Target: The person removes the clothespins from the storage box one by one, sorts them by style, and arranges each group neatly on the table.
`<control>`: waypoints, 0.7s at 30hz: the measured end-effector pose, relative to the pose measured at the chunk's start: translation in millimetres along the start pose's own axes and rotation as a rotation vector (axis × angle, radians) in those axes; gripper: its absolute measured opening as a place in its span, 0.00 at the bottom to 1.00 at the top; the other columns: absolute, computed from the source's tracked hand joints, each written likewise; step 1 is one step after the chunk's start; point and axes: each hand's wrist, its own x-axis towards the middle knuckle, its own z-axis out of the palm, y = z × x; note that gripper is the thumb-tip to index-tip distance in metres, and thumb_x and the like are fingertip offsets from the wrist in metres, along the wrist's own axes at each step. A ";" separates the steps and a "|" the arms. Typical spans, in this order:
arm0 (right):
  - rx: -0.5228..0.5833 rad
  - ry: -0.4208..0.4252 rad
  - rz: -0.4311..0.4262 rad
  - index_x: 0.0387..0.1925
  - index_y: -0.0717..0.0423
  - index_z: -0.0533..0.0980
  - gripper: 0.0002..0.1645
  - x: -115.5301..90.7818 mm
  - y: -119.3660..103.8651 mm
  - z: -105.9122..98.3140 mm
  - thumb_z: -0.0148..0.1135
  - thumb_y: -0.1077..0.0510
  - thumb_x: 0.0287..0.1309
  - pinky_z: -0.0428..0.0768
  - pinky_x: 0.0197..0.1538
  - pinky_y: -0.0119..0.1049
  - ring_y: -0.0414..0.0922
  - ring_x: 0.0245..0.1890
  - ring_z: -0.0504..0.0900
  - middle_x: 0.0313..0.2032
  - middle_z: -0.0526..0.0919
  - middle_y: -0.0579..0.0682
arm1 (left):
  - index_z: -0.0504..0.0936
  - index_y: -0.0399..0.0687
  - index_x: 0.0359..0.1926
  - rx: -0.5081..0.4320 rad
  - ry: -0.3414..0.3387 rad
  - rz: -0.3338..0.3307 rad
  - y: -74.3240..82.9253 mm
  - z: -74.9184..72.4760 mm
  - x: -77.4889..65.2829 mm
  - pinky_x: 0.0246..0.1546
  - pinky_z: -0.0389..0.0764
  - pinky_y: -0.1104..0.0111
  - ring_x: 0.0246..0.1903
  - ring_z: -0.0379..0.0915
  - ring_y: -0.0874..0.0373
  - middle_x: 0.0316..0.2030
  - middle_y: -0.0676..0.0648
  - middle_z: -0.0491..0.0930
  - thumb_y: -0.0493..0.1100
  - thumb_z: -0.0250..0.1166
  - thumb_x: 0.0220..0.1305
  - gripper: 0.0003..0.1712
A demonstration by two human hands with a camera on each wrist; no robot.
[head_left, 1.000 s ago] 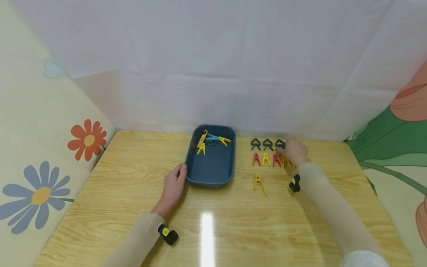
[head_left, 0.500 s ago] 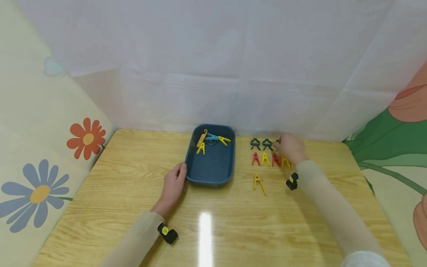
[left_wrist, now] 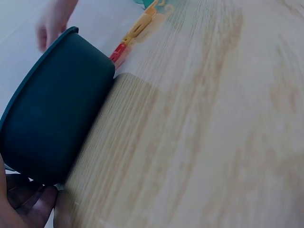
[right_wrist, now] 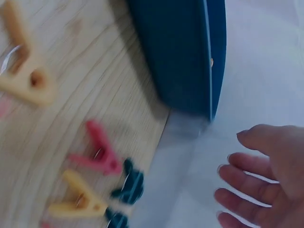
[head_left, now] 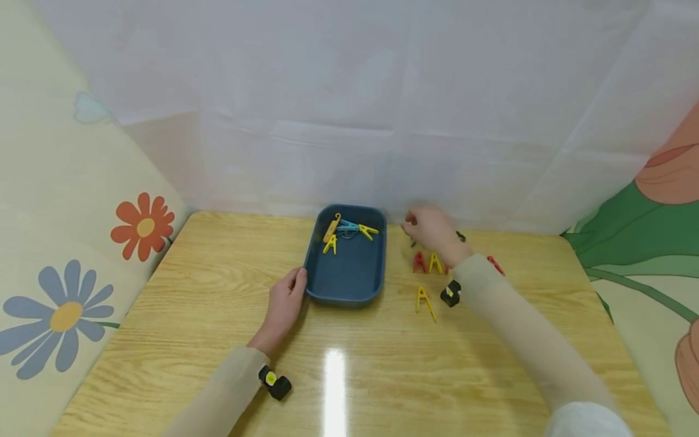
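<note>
My left hand [head_left: 286, 297] holds the near left corner of a dark blue plastic tray [head_left: 346, 280], thumb at its rim; the left wrist view shows fingers [left_wrist: 38, 206] bent against its lower edge. Inside the tray lie yellow clothespins [head_left: 330, 244], a blue clothespin [head_left: 347, 227] and an orange hooked clip [head_left: 330, 230]. Right of the tray, my right hand [head_left: 434, 233] hovers above the rows of clips, covering part of them. In the right wrist view its fingers [right_wrist: 247, 178] are loosely bent and spread, with nothing between them. Below it are dark green clips [right_wrist: 130, 185].
A red clothespin [head_left: 419, 263] and a yellow clothespin [head_left: 435, 263] lie in a row on the wooden table [head_left: 229, 249]. A larger yellow clothespin [head_left: 424, 302] lies nearer, and another red clothespin [head_left: 495, 265] farther right. A white sheet [head_left: 306, 164] rises behind the table.
My right hand has moved left, from the third dark green clip towards the tray, uncovering a red clothespin at the right. The left hand and tray have stayed put.
</note>
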 end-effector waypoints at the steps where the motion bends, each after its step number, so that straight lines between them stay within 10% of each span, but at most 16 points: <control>1: -0.009 0.007 -0.023 0.49 0.63 0.83 0.16 3.2 -4.8 1.1 0.61 0.53 0.74 0.83 0.51 0.50 0.55 0.46 0.85 0.46 0.88 0.59 | 0.83 0.34 0.57 -0.001 0.000 0.001 0.3 -0.2 -0.1 0.59 0.77 0.49 0.55 0.80 0.42 0.52 0.35 0.85 0.47 0.49 0.84 0.23; 21: -0.260 -0.090 0.031 0.56 0.45 0.84 0.19 49.1 -47.7 54.1 0.67 0.43 0.70 0.47 0.73 0.73 0.60 0.70 0.67 0.59 0.84 0.49 | 0.83 0.34 0.57 -0.003 0.005 -0.005 0.3 -0.3 -1.5 0.61 0.77 0.47 0.56 0.79 0.41 0.53 0.34 0.85 0.47 0.50 0.83 0.23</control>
